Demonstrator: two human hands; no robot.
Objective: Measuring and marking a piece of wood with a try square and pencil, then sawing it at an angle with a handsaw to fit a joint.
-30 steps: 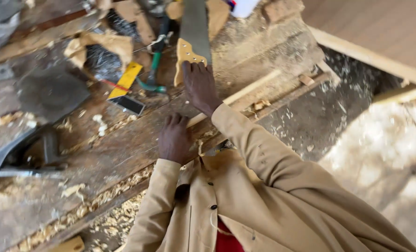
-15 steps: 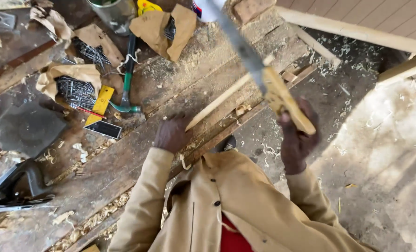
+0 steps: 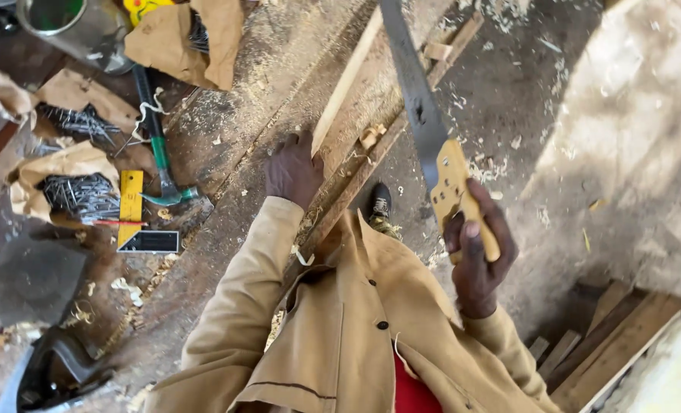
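My right hand (image 3: 476, 256) grips the pale wooden handle of a handsaw (image 3: 420, 115), held off the bench with its dark blade pointing up and away. My left hand (image 3: 294, 170) rests palm down on the near end of a thin wooden strip (image 3: 348, 76) that lies along the sawdust-covered workbench (image 3: 264, 99). Both arms wear tan jacket sleeves. A shoe (image 3: 380, 200) shows on the floor between the bench edge and the saw.
Left on the bench lie a green-handled hammer (image 3: 157, 145), a yellow square (image 3: 131, 203), piles of nails (image 3: 80, 195) on brown paper, a metal can (image 3: 76, 27) and a dark plane (image 3: 57, 367). Timber pieces (image 3: 608, 336) lean at the lower right. Shavings cover the floor.
My right hand lifted the saw off the bench and swung it right, clear of the bench edge. My left hand stayed on the bench near the strip. The view shifted right.
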